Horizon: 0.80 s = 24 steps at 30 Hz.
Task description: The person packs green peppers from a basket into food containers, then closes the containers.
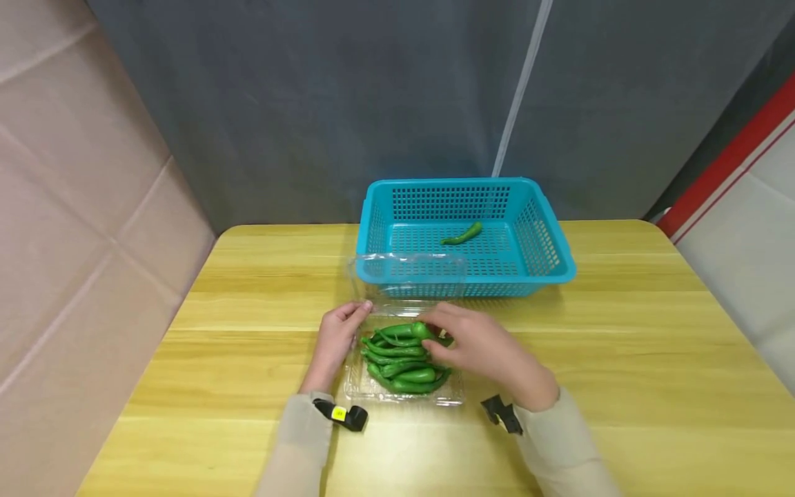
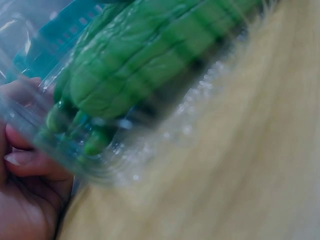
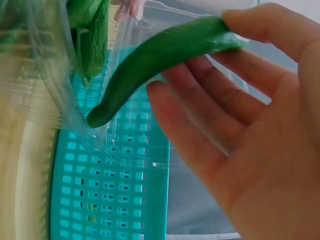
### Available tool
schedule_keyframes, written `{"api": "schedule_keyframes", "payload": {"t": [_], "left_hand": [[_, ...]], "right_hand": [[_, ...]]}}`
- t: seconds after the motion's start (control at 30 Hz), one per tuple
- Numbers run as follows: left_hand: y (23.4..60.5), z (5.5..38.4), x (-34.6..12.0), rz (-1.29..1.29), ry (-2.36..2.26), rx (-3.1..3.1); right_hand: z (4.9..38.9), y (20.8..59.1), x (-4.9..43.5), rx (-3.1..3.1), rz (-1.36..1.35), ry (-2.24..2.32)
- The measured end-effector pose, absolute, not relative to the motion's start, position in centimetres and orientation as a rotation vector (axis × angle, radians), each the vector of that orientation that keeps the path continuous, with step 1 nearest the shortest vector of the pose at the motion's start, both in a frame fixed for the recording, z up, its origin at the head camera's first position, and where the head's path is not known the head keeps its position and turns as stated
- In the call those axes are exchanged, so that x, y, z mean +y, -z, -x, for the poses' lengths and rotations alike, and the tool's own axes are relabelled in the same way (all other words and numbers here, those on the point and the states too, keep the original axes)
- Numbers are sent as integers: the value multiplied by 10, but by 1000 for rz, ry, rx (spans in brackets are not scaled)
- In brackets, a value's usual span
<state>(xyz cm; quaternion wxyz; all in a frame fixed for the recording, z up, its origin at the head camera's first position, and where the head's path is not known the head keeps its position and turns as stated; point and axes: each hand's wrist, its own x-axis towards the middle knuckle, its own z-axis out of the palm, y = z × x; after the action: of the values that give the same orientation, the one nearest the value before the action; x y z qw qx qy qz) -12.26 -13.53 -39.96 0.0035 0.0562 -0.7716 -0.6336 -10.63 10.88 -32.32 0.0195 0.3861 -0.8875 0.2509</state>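
A clear plastic clamshell box (image 1: 456, 397) stands on the table with its lid (image 1: 410, 258) folded back, and several long green peppers (image 1: 397, 362) are heaped inside. My left hand (image 1: 335, 339) holds the box's left side near the hinge, thumb and fingers bent at its wall in the left wrist view. Over the right part of the heap, my right hand (image 1: 483, 343) pinches one green pepper (image 3: 160, 52) between thumb and fingers. In the right wrist view that pepper slants down toward the box, its lower end by the clear wall.
Behind the box stands a blue perforated basket (image 1: 553, 274), a single green pepper (image 1: 462, 235) on its floor. The lid overlaps its front left part in the head view. Beneath everything is a wooden table (image 1: 646, 345), with a grey curtain (image 1: 310, 117) along the far side.
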Motion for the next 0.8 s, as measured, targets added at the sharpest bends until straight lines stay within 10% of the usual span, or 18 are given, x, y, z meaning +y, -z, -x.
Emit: {"api": "schedule_keyframes", "payload": {"t": [0.8], "left_hand": [[390, 120, -131, -168, 1981, -2422]], "right_hand": [[98, 336, 89, -3007, -1365, -622]]}}
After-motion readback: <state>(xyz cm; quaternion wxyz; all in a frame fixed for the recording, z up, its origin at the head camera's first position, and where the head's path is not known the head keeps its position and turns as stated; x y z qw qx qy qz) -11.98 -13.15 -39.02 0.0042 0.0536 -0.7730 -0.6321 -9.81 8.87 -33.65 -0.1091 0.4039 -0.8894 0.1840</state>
